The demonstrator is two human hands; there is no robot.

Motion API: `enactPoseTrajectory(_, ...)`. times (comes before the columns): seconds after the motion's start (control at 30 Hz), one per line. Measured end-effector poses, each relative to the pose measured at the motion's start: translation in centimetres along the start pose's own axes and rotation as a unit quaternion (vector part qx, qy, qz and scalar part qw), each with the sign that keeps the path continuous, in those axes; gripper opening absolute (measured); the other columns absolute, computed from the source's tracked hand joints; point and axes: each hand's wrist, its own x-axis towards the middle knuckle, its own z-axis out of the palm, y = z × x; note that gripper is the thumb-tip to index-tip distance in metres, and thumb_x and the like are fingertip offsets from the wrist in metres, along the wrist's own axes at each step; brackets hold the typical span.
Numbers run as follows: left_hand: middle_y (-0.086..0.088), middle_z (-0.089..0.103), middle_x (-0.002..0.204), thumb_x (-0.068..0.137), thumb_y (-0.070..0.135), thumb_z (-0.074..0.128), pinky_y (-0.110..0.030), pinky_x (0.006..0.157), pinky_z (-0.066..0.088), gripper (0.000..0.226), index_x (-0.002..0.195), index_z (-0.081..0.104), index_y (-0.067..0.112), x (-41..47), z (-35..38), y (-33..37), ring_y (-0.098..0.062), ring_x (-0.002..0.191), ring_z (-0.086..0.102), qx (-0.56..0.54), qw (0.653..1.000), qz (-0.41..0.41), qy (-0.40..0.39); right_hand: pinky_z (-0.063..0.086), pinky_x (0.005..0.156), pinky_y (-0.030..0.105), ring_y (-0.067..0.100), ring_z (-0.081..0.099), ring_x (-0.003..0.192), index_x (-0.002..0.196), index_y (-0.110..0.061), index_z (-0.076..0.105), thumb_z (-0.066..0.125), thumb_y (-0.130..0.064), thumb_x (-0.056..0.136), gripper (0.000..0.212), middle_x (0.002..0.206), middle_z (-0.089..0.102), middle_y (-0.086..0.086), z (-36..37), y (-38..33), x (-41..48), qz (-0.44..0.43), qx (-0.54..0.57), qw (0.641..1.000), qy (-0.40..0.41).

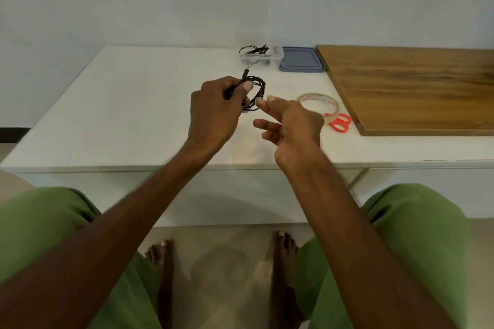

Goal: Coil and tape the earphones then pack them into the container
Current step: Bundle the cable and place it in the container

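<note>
— What might go wrong?

— My left hand pinches the coiled earphones above the table; my right hand hangs open, holding nothing. If that pinch loosens, the loops spring apart.

— Anything in the way?

— No. Tape roll and scissors lie just right; the container sits beyond, beside its lid.

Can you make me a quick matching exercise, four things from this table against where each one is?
Things:
1. coil
2. tape roll
3. lid
4. scissors

Places:
A. flat, right of the clear container
B. in the left hand
C. by the board, handles showing
D. on the table, beyond the right hand

Pairs: 1-B, 2-D, 3-A, 4-C
</note>
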Motion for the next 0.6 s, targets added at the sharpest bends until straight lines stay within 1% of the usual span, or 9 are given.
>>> enactPoseTrajectory(0.1, 0.010, 0.070, 0.075, 0.098, 0.034, 0.056, -0.017, 0.074, 0.047, 0.023, 0.095, 0.074, 0.020, 0.2, -0.3, -0.2, -0.001, 0.073, 0.066, -0.006, 1.000, -0.004, 0.018, 0.041, 0.036, 0.019, 0.021, 0.066, 0.046, 0.080, -0.009, 0.067, 0.067, -0.008, 0.085, 0.006, 0.080, 0.077, 0.004, 1.5, 0.5, 0.2, -0.015, 0.013, 1.000, 0.015)
enactPoseTrajectory(0.2, 0.008, 0.072, 0.081, 0.099, 0.032, 0.056, -0.019, 0.078, 0.049, 0.024, 0.102, 0.075, 0.018, 0.1, -0.4, -0.2, -0.005, 0.077, 0.068, -0.013, 1.000, -0.001, 0.026, 0.041, 0.035, 0.019, 0.021, 0.068, 0.045, 0.086, -0.006, 0.070, 0.068, -0.009, 0.086, 0.004, 0.075, 0.076, 0.002, 2.9, 0.9, 0.4, -0.018, 0.019, 0.999, 0.038)
enactPoseTrajectory(0.3, 0.013, 0.069, 0.082, 0.099, 0.031, 0.057, -0.013, 0.077, 0.047, 0.023, 0.107, 0.075, 0.020, 0.0, -0.2, -0.1, -0.002, 0.076, 0.066, -0.016, 0.999, 0.002, 0.048, 0.039, 0.033, 0.017, 0.017, 0.066, 0.041, 0.082, -0.007, 0.069, 0.069, -0.009, 0.085, 0.004, 0.072, 0.074, 0.001, 4.0, 1.3, 0.5, -0.019, 0.035, 0.997, 0.065)
enactPoseTrajectory(0.4, 0.013, 0.069, 0.078, 0.098, 0.031, 0.057, -0.018, 0.076, 0.050, 0.020, 0.104, 0.075, 0.023, -0.3, 0.0, -0.2, -0.002, 0.076, 0.067, -0.025, 0.998, -0.008, 0.059, 0.039, 0.033, 0.017, 0.013, 0.061, 0.036, 0.079, -0.008, 0.069, 0.072, -0.010, 0.084, 0.006, 0.071, 0.073, 0.004, 4.7, 1.5, 0.6, -0.019, 0.063, 0.995, 0.074)
enactPoseTrajectory(0.47, 0.012, 0.071, 0.081, 0.097, 0.031, 0.059, -0.017, 0.079, 0.053, 0.019, 0.110, 0.072, 0.024, -0.3, 0.1, -0.3, -0.003, 0.078, 0.070, -0.049, 0.997, -0.013, 0.055, 0.038, 0.034, 0.017, 0.011, 0.057, 0.034, 0.086, -0.006, 0.070, 0.073, -0.010, 0.083, 0.006, 0.073, 0.071, 0.007, 5.0, 1.6, 0.7, -0.012, 0.083, 0.994, 0.068)
enactPoseTrajectory(0.5, 0.011, 0.072, 0.083, 0.096, 0.031, 0.060, -0.016, 0.080, 0.052, 0.022, 0.115, 0.070, 0.025, -0.3, 0.1, -0.4, -0.002, 0.078, 0.071, -0.062, 0.997, -0.019, 0.052, 0.038, 0.034, 0.017, 0.010, 0.055, 0.034, 0.090, -0.004, 0.070, 0.073, -0.010, 0.083, 0.010, 0.074, 0.071, 0.009, 5.1, 1.6, 0.7, -0.005, 0.089, 0.994, 0.062)
enactPoseTrajectory(0.6, 0.010, 0.073, 0.087, 0.093, 0.035, 0.064, -0.014, 0.079, 0.051, 0.037, 0.126, 0.058, 0.022, 0.2, -0.2, -0.7, -0.001, 0.078, 0.072, -0.102, 0.991, -0.067, 0.049, 0.039, 0.035, 0.018, 0.008, 0.056, 0.035, 0.098, -0.003, 0.070, 0.071, -0.012, 0.085, 0.015, 0.077, 0.070, 0.010, 5.4, 1.8, 0.8, 0.012, 0.099, 0.995, 0.031)
